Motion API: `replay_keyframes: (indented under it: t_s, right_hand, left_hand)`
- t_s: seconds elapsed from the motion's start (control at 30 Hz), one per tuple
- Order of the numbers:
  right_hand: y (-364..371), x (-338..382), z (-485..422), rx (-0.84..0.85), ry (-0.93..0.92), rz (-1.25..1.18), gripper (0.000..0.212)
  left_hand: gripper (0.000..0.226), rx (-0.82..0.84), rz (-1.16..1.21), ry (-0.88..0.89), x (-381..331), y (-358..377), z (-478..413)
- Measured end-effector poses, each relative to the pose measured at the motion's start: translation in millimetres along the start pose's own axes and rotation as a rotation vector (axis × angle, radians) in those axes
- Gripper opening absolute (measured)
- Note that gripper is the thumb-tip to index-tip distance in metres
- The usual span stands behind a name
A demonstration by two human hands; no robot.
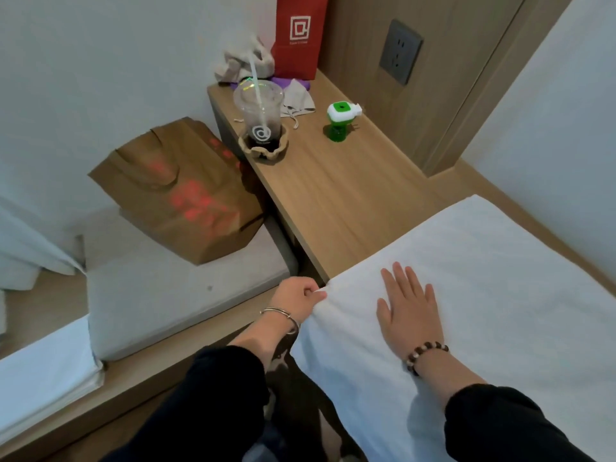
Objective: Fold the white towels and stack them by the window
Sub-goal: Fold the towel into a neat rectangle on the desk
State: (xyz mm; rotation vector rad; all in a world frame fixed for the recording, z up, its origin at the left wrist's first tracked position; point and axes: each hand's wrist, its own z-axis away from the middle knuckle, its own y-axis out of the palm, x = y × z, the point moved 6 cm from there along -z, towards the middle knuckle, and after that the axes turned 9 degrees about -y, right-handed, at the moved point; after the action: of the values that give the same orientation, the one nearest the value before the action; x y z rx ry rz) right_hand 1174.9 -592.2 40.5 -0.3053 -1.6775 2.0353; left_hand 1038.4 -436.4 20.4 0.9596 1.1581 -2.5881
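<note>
A: What is sitting at the far left?
B: A white cloth (pixel 40 365) is lying beside a grey cushion (pixel 173 295). A brown paper bag (pixel 180 195) is resting on that cushion, up against the bench (pixel 333 201).
A: And on the bench?
B: 1 plastic cup (pixel 261 115) with a straw is standing near the left edge. A red bag (pixel 298 35) is standing behind it, and a green plug-in device (pixel 340 120) is sitting to the cup's right.
A: What are the hands doing?
B: The left hand (pixel 298 295) is pinching a corner of the white towel (pixel 483 278), fingers curled, just off the bench's near end. The right hand (pixel 408 311) is pressing flat on the towel, fingers straight and slightly spread.
A: Where is the towel lying?
B: It is lying spread across the right side, its far-left edge overlapping the bench's near end.
</note>
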Motion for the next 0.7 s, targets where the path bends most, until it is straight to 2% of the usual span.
replay_keyframes:
  t_s: [0.13,0.23,0.3,0.37,0.43,0.5,0.57,0.63,0.7]
  right_hand:
    - [1,-1,0,-0.031,-0.010,-0.029,0.082]
    - [1,-1,-1,-0.037,-0.003,-0.031,0.072]
    - [1,-1,-1,-0.029,0.007,-0.033,0.064]
    - [0,0,-3,-0.008,0.016,-0.020,0.061]
    - [-2,1,-8,0.034,-0.008,-0.036,0.058]
    - [-10,0,-9,0.043,-0.041,-0.204,0.056]
    - [-29,-11,-4,-0.080,-0.005,-0.438,0.051]
    - [-47,-35,9,-0.239,0.110,-0.453,0.048]
    - [-52,-61,23,-0.249,0.258,-0.285,0.048]
  left_hand:
    - [0.021,-0.084,0.073,-0.046,2,26,3]
    - [0.004,-0.103,0.234,-0.067,0,29,8]
    - [0.008,-0.077,0.221,-0.065,-1,28,9]
    - [0.008,-0.076,0.114,-0.057,-7,23,11]
    - [0.016,-0.168,0.016,-0.013,-18,10,18]
    - [0.029,-0.303,-0.084,0.090,-34,-2,28]
    - [0.035,-0.360,-0.239,0.243,-60,-1,36]
    - [0.043,-0.253,-0.418,0.410,-89,23,41]
    - [0.050,-0.112,-0.598,0.511,-110,60,43]
